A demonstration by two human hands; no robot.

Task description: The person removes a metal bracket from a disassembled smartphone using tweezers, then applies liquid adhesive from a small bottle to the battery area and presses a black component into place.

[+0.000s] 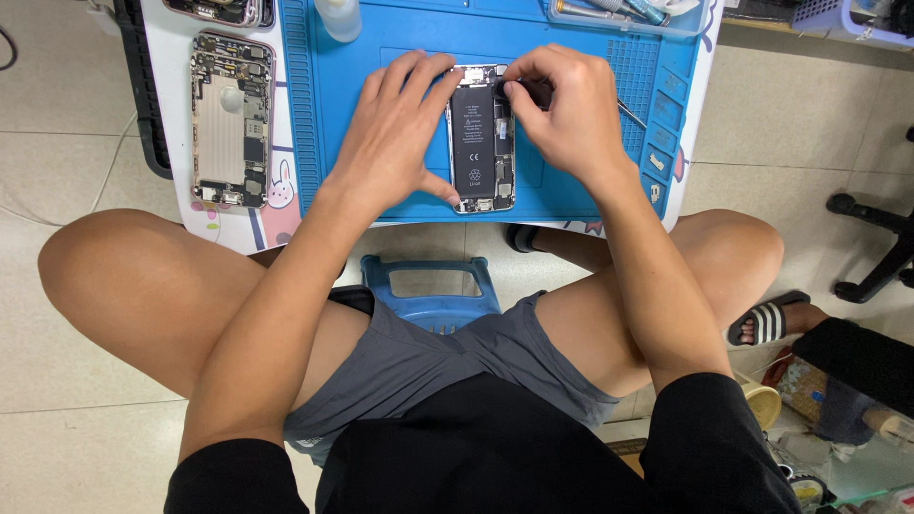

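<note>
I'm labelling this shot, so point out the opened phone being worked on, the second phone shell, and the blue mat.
opened phone (474, 143), head view, black battery.
second phone shell (224, 128), head view, metal backplate.
blue mat (381, 48), head view, bare top area.

Left of my work, a second opened phone chassis (231, 119) lies on the small white table (181, 29). A clear bottle (338, 17) stands at the blue mat's (400, 33) far edge. A blue stool (433, 290) sits below me.

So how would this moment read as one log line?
left hand: steadies opened phone | right hand: dark tool at phone's top edge | surface: blue mat | nearby: second opened phone
</note>
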